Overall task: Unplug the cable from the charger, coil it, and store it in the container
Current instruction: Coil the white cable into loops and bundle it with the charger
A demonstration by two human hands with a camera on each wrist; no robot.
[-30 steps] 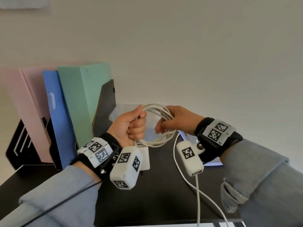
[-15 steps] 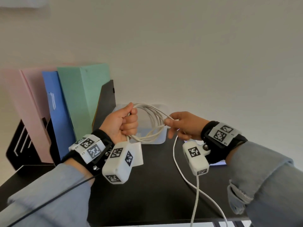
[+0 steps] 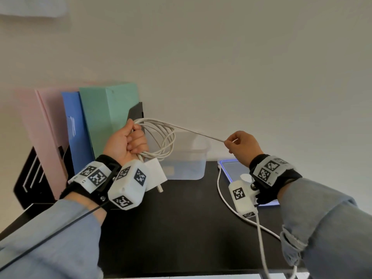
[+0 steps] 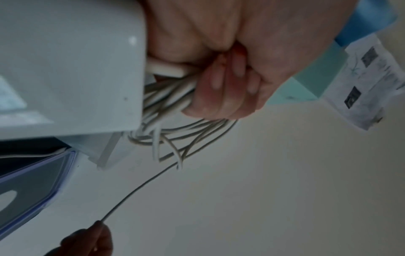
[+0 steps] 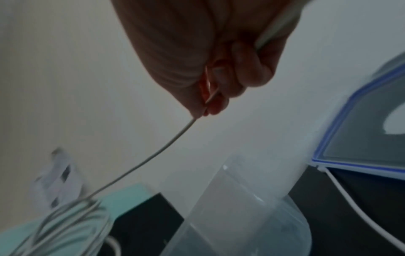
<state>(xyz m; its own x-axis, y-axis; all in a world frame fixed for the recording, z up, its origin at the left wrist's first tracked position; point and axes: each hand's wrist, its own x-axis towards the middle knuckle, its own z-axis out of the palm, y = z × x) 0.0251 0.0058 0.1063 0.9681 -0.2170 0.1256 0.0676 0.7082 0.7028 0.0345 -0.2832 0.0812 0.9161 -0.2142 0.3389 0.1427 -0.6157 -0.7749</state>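
Left hand [image 3: 128,141]: fist shut tight round the coil [image 3: 161,137], with the charger [image 3: 155,174] hanging just under it.
Right hand [image 3: 241,146]: pinches the cable [image 3: 199,132], which runs straight back to the coil.
Box [image 3: 189,158]: on the bench [image 3: 181,218], just behind and below the coil, nearer the left hand.
Lid [image 3: 229,168]: right of the box.
Loose end: hangs off the bench edge.
Left wrist view: shows the fingers [image 4: 219,97] squeezing many loops; the plug may still be in the charger.

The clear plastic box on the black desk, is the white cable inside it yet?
No, the clear plastic box holds no cable; the left hand grips the white cable coils above the desk.
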